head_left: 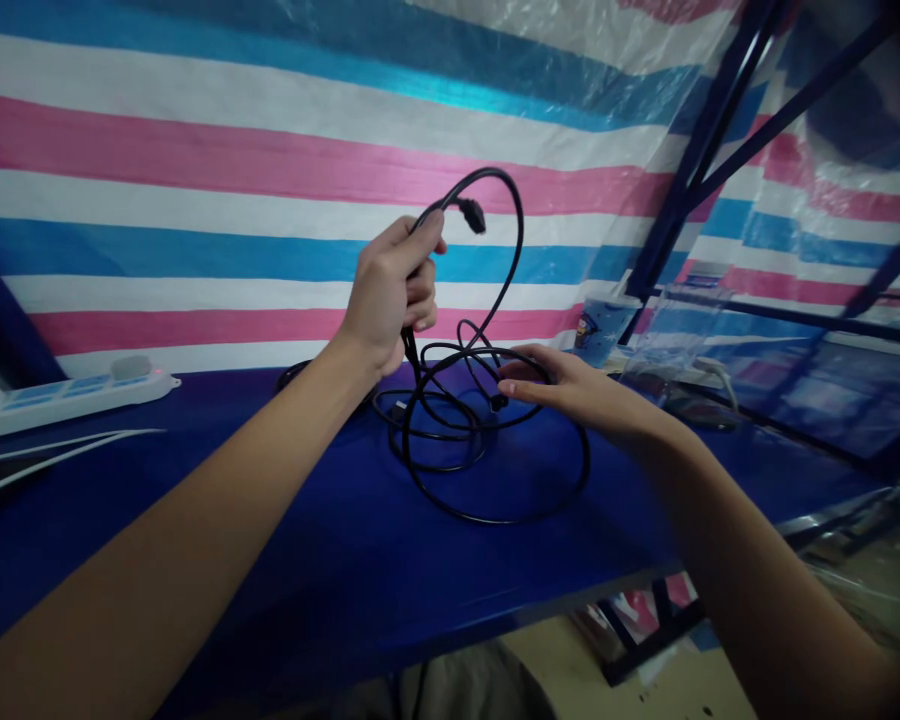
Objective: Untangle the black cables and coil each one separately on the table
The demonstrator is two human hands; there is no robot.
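Observation:
A black cable (495,510) lies in loose loops on a blue table (285,540). My left hand (391,295) is raised above the table, fingers closed round one end of the cable, whose plug (471,214) sticks out past my thumb. From there the cable arcs up and falls back into the coil. My right hand (562,385) hovers low at the right side of the coil, fingers stretched towards a second plug (499,401) and touching or nearly touching the loops.
A white power strip (67,392) lies at the table's back left, with white cords (52,455) in front of it. A blue cup (602,322) and clear plastic bags (671,335) sit at the back right beside a dark blue metal rack (694,150). A striped tarp (232,160) hangs behind.

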